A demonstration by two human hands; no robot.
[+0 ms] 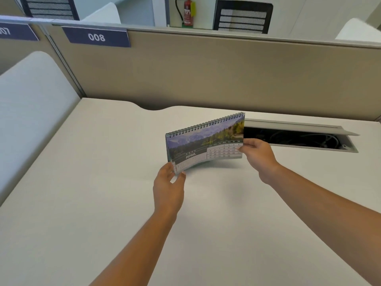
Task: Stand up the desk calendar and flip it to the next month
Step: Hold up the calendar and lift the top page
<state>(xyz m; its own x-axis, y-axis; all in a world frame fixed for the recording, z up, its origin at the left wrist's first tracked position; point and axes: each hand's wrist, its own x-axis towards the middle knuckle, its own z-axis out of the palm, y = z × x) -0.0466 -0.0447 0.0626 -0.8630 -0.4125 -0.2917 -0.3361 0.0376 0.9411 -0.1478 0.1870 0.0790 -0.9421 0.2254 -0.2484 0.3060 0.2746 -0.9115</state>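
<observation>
Above a white desk (82, 203), both hands are holding a desk calendar (204, 139) showing April, left hand (168, 186) fingers pinching its lower corner, right hand (257, 154) fingers gripping its side edge.

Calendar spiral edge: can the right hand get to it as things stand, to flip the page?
Probably yes. The right hand already holds the calendar at its right edge, and the spiral along the top is bare, with nothing above it.

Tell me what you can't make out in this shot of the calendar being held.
- Desk calendar, head view: date grid too small and blurred; back and stand hidden behind the page.
- Left hand, right hand: fingers behind the calendar hidden.
- Cable tray: contents too dark.
</observation>
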